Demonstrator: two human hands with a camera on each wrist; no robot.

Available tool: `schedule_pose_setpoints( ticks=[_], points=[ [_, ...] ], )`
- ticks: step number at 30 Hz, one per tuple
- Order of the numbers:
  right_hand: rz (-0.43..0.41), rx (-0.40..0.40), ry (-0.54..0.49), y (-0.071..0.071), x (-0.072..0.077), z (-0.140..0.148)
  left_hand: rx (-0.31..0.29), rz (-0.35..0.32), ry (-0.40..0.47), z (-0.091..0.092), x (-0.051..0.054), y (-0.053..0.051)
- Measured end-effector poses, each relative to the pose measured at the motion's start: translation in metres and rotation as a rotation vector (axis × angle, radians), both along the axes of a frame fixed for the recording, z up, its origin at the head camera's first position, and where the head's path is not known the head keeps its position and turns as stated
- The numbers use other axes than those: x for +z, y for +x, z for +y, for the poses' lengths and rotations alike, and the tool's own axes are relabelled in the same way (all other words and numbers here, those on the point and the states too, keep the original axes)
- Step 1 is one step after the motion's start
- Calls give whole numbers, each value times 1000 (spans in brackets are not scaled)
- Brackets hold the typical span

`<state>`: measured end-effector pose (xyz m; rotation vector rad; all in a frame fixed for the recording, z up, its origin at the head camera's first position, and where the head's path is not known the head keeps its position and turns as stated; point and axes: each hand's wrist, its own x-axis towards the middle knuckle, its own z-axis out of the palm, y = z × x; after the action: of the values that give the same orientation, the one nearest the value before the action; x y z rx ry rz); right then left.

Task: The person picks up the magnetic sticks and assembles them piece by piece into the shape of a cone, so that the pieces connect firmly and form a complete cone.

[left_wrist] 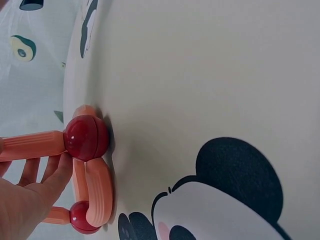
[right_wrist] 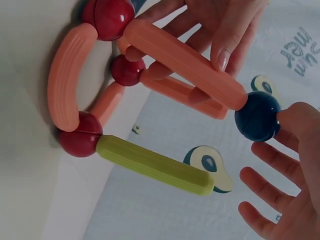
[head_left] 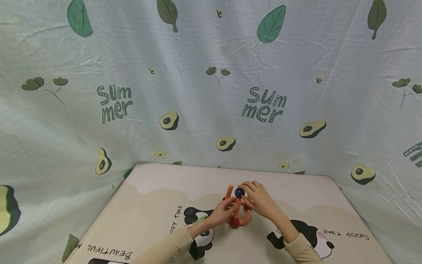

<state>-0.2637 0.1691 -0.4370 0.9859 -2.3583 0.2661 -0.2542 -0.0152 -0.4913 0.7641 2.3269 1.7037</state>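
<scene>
A frame of magnetic rods and balls stands on the table. My left hand (head_left: 220, 213) pinches its nearest upright orange rod (right_wrist: 185, 62) between thumb and fingers. That rod rises from a red ball (left_wrist: 87, 138) and is topped by a blue ball (right_wrist: 257, 116). My right hand (head_left: 260, 201) holds the blue ball with thumb and forefinger; its other fingers are spread. Curved orange rods (right_wrist: 65, 77) join red balls at the base. A yellow-green rod (right_wrist: 155, 165) and another straight orange rod (head_left: 229, 190) also stand up from red balls, their upper ends bare.
The pale tabletop (head_left: 148, 205) carries printed pandas (head_left: 202, 238) and lettering. Behind it and at the sides hangs a light curtain (head_left: 197, 91) printed with avocados, leaves and words. The table's far edge lies beyond the frame.
</scene>
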Motion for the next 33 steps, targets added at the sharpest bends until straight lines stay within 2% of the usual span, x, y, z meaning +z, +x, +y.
schedule_pose_setpoints(
  ticks=[5, 9, 14, 21, 27, 33],
  points=[
    [-98, 16, -123, -2, -5, 4, 12, 4, -6, 0, 1, 1],
    [-185, 51, -282, -6, -12, 9, 12, 4, -11, 1, 11, 7],
    [-198, 81, -453, -14, -20, 13, -12, 31, 0, -1, 27, 17],
    [-266, 71, -636, -21, -24, 20, 1, 15, -9, -3, 33, 22],
    [-345, 2, -719, -21, -24, 21, 5, 16, -12, -2, 29, 19],
    [-422, 5, -784, -10, -9, 14, 30, -6, -23, 0, 7, 6]
  ],
)
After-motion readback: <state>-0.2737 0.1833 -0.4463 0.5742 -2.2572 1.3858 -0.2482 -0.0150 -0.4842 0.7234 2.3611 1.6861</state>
